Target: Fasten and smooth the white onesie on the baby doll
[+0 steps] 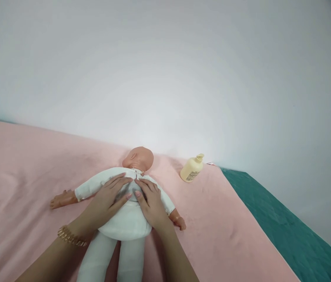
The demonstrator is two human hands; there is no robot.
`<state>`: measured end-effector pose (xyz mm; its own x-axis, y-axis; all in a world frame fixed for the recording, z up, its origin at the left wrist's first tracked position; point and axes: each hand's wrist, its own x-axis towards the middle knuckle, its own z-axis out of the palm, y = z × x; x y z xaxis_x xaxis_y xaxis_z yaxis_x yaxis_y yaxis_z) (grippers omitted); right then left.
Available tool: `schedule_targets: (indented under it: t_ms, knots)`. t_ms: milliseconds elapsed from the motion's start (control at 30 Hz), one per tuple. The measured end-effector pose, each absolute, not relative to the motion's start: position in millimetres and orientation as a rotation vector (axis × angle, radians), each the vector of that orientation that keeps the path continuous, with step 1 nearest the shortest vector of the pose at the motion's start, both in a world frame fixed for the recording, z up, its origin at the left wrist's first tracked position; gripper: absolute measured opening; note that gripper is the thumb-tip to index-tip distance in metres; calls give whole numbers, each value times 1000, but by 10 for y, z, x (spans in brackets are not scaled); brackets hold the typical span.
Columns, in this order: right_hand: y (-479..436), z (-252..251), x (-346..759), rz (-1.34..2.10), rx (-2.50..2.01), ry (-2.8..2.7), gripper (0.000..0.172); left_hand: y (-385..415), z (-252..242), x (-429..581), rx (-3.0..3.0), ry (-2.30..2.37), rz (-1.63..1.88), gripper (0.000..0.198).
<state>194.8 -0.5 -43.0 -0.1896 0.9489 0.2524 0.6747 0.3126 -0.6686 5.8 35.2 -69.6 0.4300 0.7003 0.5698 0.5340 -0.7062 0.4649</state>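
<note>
A cream pump bottle (192,169) lies on its side to the right of the baby doll (127,227), well apart from both hands. The doll lies face down in white clothes on a pink blanket (21,176), which is spread over a teal cover (271,211) below a plain pale wall (165,58).

The left hand (106,200), with a gold bracelet (71,237) at its wrist, and the right hand (151,204) rest flat on the doll's back. Their fingers are stretched out, slightly spread and gripping nothing.

The doll's face is hidden, and its legs are cut off at the lower edge.
</note>
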Motion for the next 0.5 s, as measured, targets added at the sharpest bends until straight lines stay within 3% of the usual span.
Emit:
schedule_targets:
  t_ms: [200, 500]
  knots:
    - [-18, -456, 1945, 543, -1462, -1986, 47, 337, -626, 76, 2470, 1094, 1046, 41]
    - [4, -447, 1930, 519, -1481, -1992, 44, 343, -654, 68, 2492, 1100, 1043, 39]
